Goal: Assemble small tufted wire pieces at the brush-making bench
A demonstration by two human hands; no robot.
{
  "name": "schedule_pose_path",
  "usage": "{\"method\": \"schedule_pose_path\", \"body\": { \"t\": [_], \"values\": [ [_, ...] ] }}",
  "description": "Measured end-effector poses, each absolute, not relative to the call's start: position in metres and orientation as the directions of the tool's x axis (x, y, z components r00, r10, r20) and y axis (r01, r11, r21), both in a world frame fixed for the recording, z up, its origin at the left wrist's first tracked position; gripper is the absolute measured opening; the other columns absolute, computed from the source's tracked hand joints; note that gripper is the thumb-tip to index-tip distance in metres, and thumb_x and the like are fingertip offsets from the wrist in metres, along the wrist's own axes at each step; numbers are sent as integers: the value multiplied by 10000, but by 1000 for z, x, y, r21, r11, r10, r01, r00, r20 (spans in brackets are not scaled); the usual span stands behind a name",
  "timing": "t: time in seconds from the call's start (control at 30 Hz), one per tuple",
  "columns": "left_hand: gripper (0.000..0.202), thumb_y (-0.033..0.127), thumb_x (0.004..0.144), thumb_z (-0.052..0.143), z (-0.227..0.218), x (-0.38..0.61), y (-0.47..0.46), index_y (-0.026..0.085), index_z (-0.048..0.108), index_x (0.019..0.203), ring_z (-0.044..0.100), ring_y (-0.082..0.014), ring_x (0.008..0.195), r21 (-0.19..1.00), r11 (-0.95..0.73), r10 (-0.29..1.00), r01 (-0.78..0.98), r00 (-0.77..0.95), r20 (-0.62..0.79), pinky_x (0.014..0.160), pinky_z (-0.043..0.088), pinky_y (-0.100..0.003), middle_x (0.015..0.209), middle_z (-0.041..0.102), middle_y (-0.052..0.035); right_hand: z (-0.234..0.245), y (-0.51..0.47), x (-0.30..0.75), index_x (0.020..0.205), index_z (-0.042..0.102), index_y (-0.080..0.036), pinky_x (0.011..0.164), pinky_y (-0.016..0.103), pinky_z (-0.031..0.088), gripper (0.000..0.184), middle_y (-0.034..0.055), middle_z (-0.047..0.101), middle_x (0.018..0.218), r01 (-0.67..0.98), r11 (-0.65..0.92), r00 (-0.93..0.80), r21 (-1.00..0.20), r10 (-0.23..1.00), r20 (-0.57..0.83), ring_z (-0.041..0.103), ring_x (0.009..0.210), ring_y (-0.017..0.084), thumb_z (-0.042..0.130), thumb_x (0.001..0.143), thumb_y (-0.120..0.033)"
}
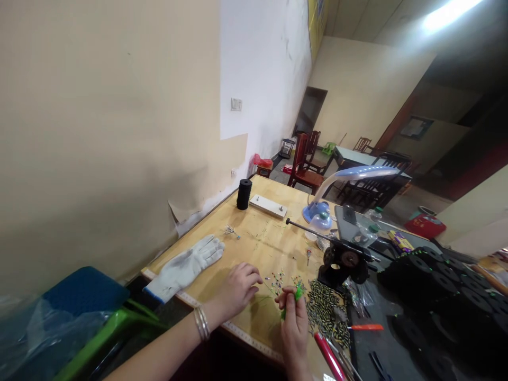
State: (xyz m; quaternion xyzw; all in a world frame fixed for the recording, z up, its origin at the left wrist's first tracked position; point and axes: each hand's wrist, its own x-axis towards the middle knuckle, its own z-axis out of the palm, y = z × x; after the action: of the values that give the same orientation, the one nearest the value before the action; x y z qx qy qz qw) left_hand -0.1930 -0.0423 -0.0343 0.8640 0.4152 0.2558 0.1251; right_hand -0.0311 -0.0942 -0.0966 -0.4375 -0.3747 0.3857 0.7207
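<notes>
My left hand point(237, 290) rests on the wooden table point(264, 246) with its fingers curled, pinching a thin wire that runs toward the right. My right hand point(294, 317) is closed around a small bright green piece point(297, 292), held upright just above the table's near edge. Tiny coloured beads point(278, 277) lie scattered between the two hands. A heap of small black-and-yellow striped pieces point(324, 309) sits just right of my right hand.
A white work glove point(186, 266) lies left of my hands. Further back stand a black spool point(244, 193), a wooden block with pins point(268, 206), a blue desk lamp point(320, 211) and a black hand-crank device point(342, 262). Black spools point(436, 280) pile up at right.
</notes>
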Motion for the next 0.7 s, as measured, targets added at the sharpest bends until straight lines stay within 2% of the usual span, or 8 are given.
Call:
{"method": "schedule_pose_path", "body": {
  "t": [0.13,0.23,0.37,0.57,0.7],
  "values": [
    [180,100,828,577,-40,-176,-22,193,659,957,507,-245,1049,275,-613,789,740,587,178,904,405,-388,1078,609,-68,-116,-95,-36,952,655,-215,607,280,447,398,-6,570,690,-179,238,401,-954,903,150,526,639,169,587,844,-592],
    [127,119,848,548,-45,-169,-11,178,652,891,495,-253,1026,235,-622,782,746,607,143,889,392,-395,1042,603,-83,-123,-92,-39,956,656,-215,613,289,445,397,-5,582,706,-204,190,401,-960,911,95,532,648,174,592,842,-590],
    [162,57,827,504,-49,-166,-7,155,627,866,494,-250,1003,196,-655,754,729,647,114,884,382,-385,1015,600,-102,-120,-86,-42,901,650,-220,585,292,434,404,-18,557,667,-317,147,406,-937,914,6,496,592,164,640,797,-610],
    [229,-9,788,458,-31,-173,-20,153,572,902,510,-234,955,197,-632,775,750,622,116,846,389,-355,1012,601,-92,-102,-77,-35,838,612,-231,542,281,416,356,-34,539,677,-474,250,510,-845,860,-31,407,517,129,690,767,-571],
    [232,22,863,380,-14,-178,-45,171,556,880,541,-205,811,272,-512,856,814,509,87,717,393,-316,868,618,-54,-84,-74,-23,814,587,-227,531,255,403,341,-88,398,548,-523,297,532,-799,846,-34,350,482,111,694,777,-549]
  ]
}}
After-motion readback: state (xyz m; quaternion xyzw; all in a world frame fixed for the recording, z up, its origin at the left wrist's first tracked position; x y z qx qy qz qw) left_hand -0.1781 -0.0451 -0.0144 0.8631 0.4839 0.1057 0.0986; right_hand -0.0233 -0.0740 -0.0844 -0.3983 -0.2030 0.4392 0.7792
